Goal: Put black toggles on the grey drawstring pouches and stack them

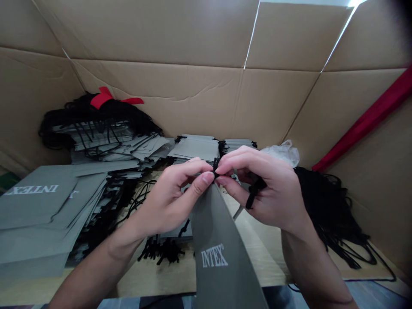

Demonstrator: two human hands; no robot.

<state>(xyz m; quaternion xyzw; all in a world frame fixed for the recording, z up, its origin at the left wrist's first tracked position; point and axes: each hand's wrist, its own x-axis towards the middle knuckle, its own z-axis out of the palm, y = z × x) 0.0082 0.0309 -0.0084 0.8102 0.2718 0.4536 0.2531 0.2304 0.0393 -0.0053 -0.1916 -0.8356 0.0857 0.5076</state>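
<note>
A long grey paper bag [222, 231] printed INTEX hangs below my hands, its narrow upper end between them. At that end my left hand [180, 193] is closed, thumb and forefinger pinching a short black cord [216, 165]. From the other side, the fingertips of my right hand [264, 184] pinch the same cord. Something with a black-wrapped part [254, 193] also sits in my right hand's curled fingers, and a thin grey rod [238, 212] shows below them. Whether the cord is knotted cannot be seen between the fingertips.
Stacks of grey INTEX bags [35, 193] with black cords lie at the left. Behind them is a black cord bundle [64, 116] with a red strip [102, 98]. More bags [195, 146], clear plastic [283, 152] and loose black cords [325, 206] lie beyond. Cardboard walls [154, 94] enclose the table.
</note>
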